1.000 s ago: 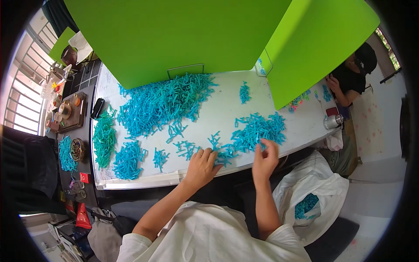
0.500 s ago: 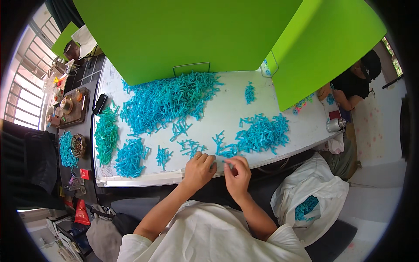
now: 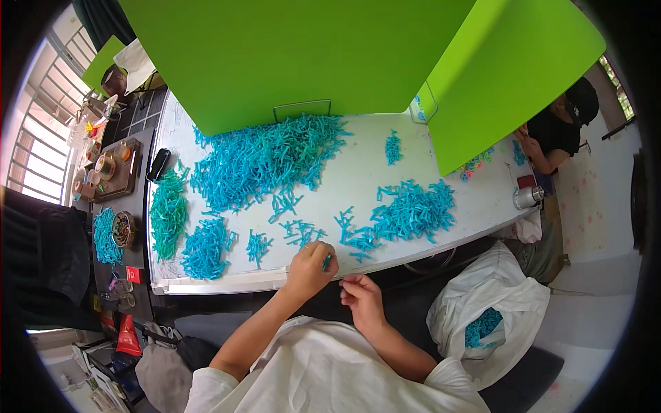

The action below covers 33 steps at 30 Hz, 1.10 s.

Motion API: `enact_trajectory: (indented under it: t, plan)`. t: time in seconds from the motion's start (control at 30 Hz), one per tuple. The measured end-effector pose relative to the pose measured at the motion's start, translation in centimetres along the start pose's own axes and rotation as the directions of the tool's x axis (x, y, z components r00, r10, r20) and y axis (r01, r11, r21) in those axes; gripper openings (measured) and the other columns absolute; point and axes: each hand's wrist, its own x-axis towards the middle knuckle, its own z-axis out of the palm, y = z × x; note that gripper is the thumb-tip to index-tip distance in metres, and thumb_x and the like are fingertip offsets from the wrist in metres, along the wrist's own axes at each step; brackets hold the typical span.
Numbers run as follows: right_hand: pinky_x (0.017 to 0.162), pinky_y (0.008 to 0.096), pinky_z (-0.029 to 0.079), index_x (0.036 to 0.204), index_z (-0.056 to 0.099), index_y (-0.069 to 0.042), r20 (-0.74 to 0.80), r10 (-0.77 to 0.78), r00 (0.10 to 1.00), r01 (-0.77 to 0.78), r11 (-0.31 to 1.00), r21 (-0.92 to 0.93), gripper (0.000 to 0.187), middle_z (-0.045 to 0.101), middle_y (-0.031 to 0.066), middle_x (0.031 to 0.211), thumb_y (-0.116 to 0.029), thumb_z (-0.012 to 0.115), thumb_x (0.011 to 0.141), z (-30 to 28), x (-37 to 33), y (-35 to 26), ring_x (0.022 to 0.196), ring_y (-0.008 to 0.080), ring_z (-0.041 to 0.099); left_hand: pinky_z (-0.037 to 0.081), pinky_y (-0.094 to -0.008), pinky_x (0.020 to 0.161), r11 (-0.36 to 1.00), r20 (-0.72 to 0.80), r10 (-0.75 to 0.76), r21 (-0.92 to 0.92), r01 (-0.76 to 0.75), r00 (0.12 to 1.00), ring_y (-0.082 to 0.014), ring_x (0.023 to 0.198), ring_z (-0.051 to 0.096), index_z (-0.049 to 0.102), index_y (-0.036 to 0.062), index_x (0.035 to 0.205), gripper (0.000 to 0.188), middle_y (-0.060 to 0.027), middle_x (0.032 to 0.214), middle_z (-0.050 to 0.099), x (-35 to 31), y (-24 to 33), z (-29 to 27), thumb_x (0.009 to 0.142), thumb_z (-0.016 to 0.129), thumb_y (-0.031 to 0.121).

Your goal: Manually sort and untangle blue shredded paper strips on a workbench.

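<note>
My left hand rests at the near edge of the white table, its fingers closed on a small blue plastic piece. My right hand hangs just below the table edge, fingers curled, nothing clearly visible in it. Just beyond the hands lies a loose scatter of blue pieces. A medium heap of blue pieces sits to the right. The biggest heap spreads across the far middle of the table.
A green-tinted heap and a blue heap lie at the left end. Green partition boards stand behind the table. A white bag holding blue pieces sits at my right. Another person works at the far right.
My right hand has drawn back from the right-hand heap, met my left hand, then dropped below the table edge. My left hand has stayed at the near edge.
</note>
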Motion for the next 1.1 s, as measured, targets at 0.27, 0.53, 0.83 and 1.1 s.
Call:
enact_trajectory:
  t: [0.27, 0.53, 0.83, 1.1]
  plan:
    - [0.102, 0.0438, 0.047, 0.125, 0.060, -0.006, 0.483, 0.268, 0.833, -0.520, 0.676, 0.522, 0.046, 0.061, 0.0087, 0.129, -0.045, 0.046, 0.105, 0.4, 0.0, -0.1, 0.120, 0.0224, 0.059, 0.054, -0.0334, 0.064, 0.951, 0.236, 0.309, -0.069, -0.302, 0.921, -0.0238, 0.073, 0.066, 0.065, 0.0100, 0.091, 0.018, -0.0046, 0.090, 0.066, -2.2, 5.6, -2.8, 0.076, 0.075, 0.009]
    - [0.096, 0.0443, 0.053, 0.112, 0.065, -0.002, 0.466, 0.141, 0.874, -0.407, 0.736, 0.541, 0.031, 0.068, 0.0140, 0.110, -0.029, 0.054, 0.101, -0.5, 0.2, -0.8, 0.111, 0.0272, 0.063, 0.054, -0.0382, 0.057, 0.916, 0.338, 0.329, -0.343, -0.211, 0.881, -0.0242, 0.079, 0.069, 0.070, 0.0124, 0.107, 0.030, -0.0046, 0.099, 0.067, 2.0, 7.1, -5.6, 0.077, 0.072, 0.011]
    - [0.053, 0.0253, 0.041, 0.099, 0.064, 0.000, 0.357, 0.304, 0.884, -0.457, 0.729, 0.511, 0.018, 0.062, 0.0087, 0.086, -0.018, 0.060, 0.096, -0.6, 0.4, -2.3, 0.070, 0.0159, 0.052, 0.054, -0.0406, 0.067, 0.927, 0.328, 0.271, 0.165, -0.337, 0.905, -0.0300, 0.090, 0.061, 0.068, 0.0074, 0.095, 0.025, -0.0113, 0.096, 0.055, 6.1, -0.8, -0.9, 0.072, 0.067, -0.001]
    - [0.055, 0.0259, 0.041, 0.098, 0.064, 0.000, 0.211, 0.211, 0.954, -0.266, 0.922, 0.282, 0.018, 0.062, 0.0066, 0.084, -0.017, 0.061, 0.096, 0.7, 0.6, -3.1, 0.068, 0.0147, 0.054, 0.052, -0.0389, 0.073, 0.879, 0.447, 0.330, 0.175, -0.443, 0.831, -0.0282, 0.093, 0.061, 0.068, 0.0086, 0.087, 0.017, -0.0087, 0.102, 0.058, 4.1, -1.1, -3.3, 0.071, 0.069, 0.005]
